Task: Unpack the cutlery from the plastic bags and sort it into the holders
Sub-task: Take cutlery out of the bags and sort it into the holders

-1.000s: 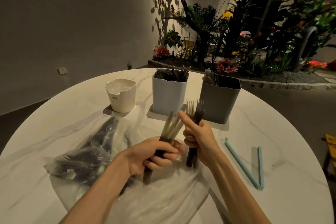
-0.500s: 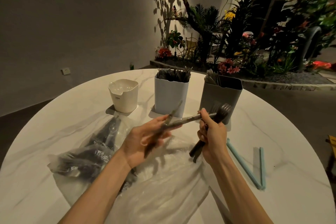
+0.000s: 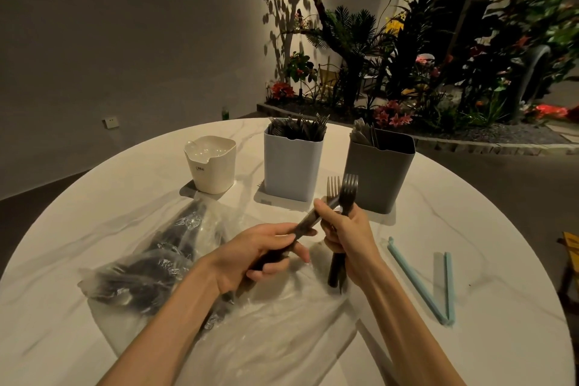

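Left hand (image 3: 260, 257): gripping a dark-handled piece of cutlery (image 3: 308, 219) with its fingers curled round the handle, the far end slanting up toward the right hand; whether it is a knife or a fork I cannot tell.
Right hand (image 3: 347, 235): holding a small bunch of forks (image 3: 343, 194) upright, fingers wrapped round the stems, tines pointing up and dark handles hanging below the palm.
Step in hand: the single piece is probably being passed or matched to the bunch, for sorting.
White holder (image 3: 293, 163): standing on the tabletop (image 3: 470, 229) behind the hands, already crowded with cutlery.
Grey holder (image 3: 380, 172): standing just beside the white one, a few pieces leaning in its left corner.
Cream cup (image 3: 211, 164): standing left of the holders, apparently holding nothing.
Plastic bags (image 3: 163, 260): lying crumpled under and left of the left arm, dark cutlery still showing inside.
Blue clips (image 3: 432, 282): lying open, well apart from the hands, on the right.
Risk: the forks are being held loosely as a bunch, so taking another piece could let one slip and drop onto the tabletop.
Risk: the white holder is looking full, so pushing more in could jam the tines or tip it.
Risk: in this dim light a piece could be going into the wrong holder.
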`<state>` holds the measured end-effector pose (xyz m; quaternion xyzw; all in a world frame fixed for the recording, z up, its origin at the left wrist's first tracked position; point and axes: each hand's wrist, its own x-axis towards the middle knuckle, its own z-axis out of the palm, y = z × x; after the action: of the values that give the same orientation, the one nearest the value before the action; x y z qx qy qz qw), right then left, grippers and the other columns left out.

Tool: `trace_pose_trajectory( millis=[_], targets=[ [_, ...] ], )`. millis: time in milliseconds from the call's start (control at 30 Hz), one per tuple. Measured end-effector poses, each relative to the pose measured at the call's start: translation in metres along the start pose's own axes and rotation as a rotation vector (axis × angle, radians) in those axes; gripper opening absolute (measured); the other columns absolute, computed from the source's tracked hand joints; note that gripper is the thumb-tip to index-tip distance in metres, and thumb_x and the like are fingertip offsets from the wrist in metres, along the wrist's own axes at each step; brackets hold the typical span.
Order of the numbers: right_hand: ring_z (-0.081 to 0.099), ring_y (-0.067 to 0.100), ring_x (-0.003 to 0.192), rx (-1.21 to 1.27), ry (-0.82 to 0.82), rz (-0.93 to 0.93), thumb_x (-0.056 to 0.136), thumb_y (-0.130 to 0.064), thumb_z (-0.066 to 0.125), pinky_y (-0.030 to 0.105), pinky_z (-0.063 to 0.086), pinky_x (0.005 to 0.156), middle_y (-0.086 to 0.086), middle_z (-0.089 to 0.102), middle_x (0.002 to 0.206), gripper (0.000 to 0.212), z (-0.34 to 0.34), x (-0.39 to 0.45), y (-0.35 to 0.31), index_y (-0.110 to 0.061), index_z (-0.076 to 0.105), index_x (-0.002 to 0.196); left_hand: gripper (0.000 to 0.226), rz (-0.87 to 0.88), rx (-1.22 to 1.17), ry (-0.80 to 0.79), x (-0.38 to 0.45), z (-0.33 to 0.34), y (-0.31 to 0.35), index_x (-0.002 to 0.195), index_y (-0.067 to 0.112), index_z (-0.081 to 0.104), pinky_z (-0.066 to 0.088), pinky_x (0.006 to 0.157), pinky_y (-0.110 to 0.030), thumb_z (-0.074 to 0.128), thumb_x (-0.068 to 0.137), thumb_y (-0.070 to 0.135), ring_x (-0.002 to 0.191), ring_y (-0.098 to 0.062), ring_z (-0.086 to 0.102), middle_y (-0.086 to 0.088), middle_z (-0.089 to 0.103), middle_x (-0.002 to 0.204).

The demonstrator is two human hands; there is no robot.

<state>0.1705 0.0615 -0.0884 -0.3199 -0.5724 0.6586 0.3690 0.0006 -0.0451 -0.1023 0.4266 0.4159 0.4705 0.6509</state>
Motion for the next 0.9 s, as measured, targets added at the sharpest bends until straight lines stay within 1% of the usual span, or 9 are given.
trace_pose_trajectory(
  millis=[167, 267, 333, 467, 600, 667, 733, 800, 900],
  targets=[
    [0.027, 0.007, 0.041, 0.123, -0.018, 0.039, 0.095, -0.02, 0.068, 0.017, 0.024, 0.039, -0.001, 0.04, 0.054, 0.019, 0.0, -0.001, -0.002, -0.009, 0.06, 0.081, 0.039, 0.04, -0.03, -0.007, -0.003, 0.003, 0.006, 0.137, 0.007, 0.059, 0.039, 0.041, -0.014, 0.05, 0.104, 0.024, 0.053, -0.007, 0.046, -0.016, 0.067, 0.113],
    [0.025, 0.005, 0.036, 0.446, 0.026, 0.066, 0.099, -0.017, 0.061, 0.016, 0.019, 0.035, -0.001, 0.039, 0.052, 0.027, 0.001, 0.001, -0.004, -0.012, 0.056, 0.073, 0.072, 0.185, -0.413, -0.217, -0.007, -0.004, 0.009, 0.155, 0.006, 0.035, 0.06, 0.073, -0.023, 0.059, 0.098, 0.043, 0.099, -0.022, 0.07, -0.032, 0.033, 0.155],
    [0.021, 0.003, 0.033, 0.651, 0.044, 0.101, 0.1, -0.017, 0.058, 0.015, 0.014, 0.032, -0.002, 0.036, 0.052, 0.032, 0.004, 0.003, -0.003, -0.014, 0.051, 0.069, 0.091, 0.286, -0.484, -0.34, -0.008, -0.006, 0.011, 0.16, 0.006, 0.017, 0.057, 0.095, -0.033, 0.068, 0.092, 0.039, 0.132, -0.034, 0.054, -0.032, 0.014, 0.162],
    [0.021, 0.005, 0.032, 0.864, 0.053, 0.158, 0.103, -0.021, 0.053, 0.014, 0.015, 0.029, -0.004, 0.035, 0.052, 0.027, 0.009, 0.001, 0.002, -0.012, 0.052, 0.077, 0.098, 0.349, -0.203, -0.131, 0.002, 0.005, 0.005, 0.157, 0.014, 0.033, 0.048, 0.103, -0.043, 0.084, 0.077, 0.038, 0.13, -0.033, 0.052, -0.025, 0.04, 0.154],
    [0.022, 0.005, 0.029, 0.975, 0.061, 0.207, 0.1, -0.023, 0.055, 0.015, 0.019, 0.027, -0.004, 0.032, 0.047, 0.038, 0.011, -0.002, 0.001, -0.013, 0.044, 0.066, 0.105, 0.338, -0.109, -0.25, -0.001, 0.005, 0.012, 0.16, 0.031, 0.019, 0.034, 0.115, -0.058, 0.085, 0.078, 0.023, 0.144, -0.044, 0.037, -0.025, 0.036, 0.157],
    [0.021, 0.005, 0.029, 0.997, 0.041, 0.235, 0.095, -0.023, 0.059, 0.016, 0.019, 0.027, -0.004, 0.031, 0.047, 0.034, 0.015, -0.002, 0.006, -0.012, 0.043, 0.067, 0.094, 0.311, 0.161, -0.074, -0.001, 0.012, 0.014, 0.155, 0.035, 0.033, 0.04, 0.113, -0.055, 0.084, 0.079, 0.013, 0.138, -0.036, 0.048, -0.018, 0.051, 0.147],
    [0.021, 0.004, 0.031, 0.952, 0.005, 0.246, 0.096, -0.02, 0.058, 0.015, 0.017, 0.028, -0.004, 0.031, 0.05, 0.025, 0.022, -0.002, 0.01, -0.012, 0.046, 0.075, 0.051, 0.391, 0.362, 0.285, 0.006, 0.029, 0.018, 0.137, 0.027, 0.057, 0.044, 0.112, -0.048, 0.076, 0.09, 0.027, 0.128, -0.02, 0.059, -0.004, 0.067, 0.129],
    [0.022, 0.003, 0.034, 0.844, -0.033, 0.257, 0.099, -0.02, 0.057, 0.015, 0.015, 0.03, -0.004, 0.032, 0.052, 0.016, 0.03, -0.006, 0.011, -0.012, 0.052, 0.086, 0.034, 0.469, 0.202, 0.508, 0.021, 0.037, 0.023, 0.103, 0.01, 0.071, 0.043, 0.113, -0.048, 0.06, 0.095, 0.041, 0.118, -0.021, 0.066, -0.006, 0.074, 0.115],
    [0.027, 0.005, 0.038, 0.545, -0.044, 0.227, 0.096, -0.032, 0.064, 0.016, 0.021, 0.033, -0.001, 0.038, 0.052, 0.025, 0.032, -0.01, 0.006, -0.008, 0.065, 0.102, 0.045, 0.551, -0.11, 0.67, 0.037, 0.037, 0.041, 0.069, 0.008, 0.058, 0.051, 0.103, -0.048, 0.051, 0.102, 0.037, 0.09, -0.038, 0.071, -0.016, 0.071, 0.076]
  ],
)
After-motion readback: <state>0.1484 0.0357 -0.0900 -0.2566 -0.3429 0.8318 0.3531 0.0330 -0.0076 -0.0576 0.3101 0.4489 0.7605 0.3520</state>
